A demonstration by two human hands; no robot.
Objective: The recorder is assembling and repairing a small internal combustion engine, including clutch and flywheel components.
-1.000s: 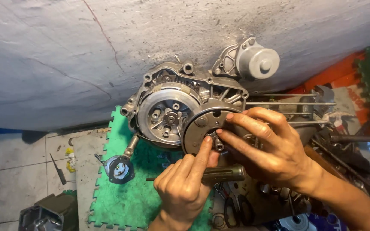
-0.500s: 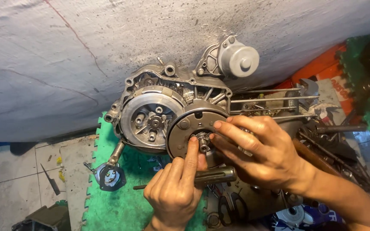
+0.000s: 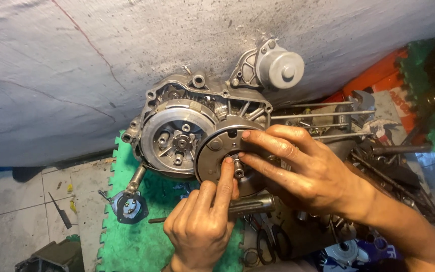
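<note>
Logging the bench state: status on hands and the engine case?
Left hand fingers on centre nut of round grey metal disc. Right hand steadies disc rim. Grey aluminium engine case on green foam mat. Nothing blocking.

A single head-worn camera looks steeply down from close above at the engine case (image 3: 202, 126) on the green mat (image 3: 127, 247) by the wall (no second view), both hands entering from below.
</note>
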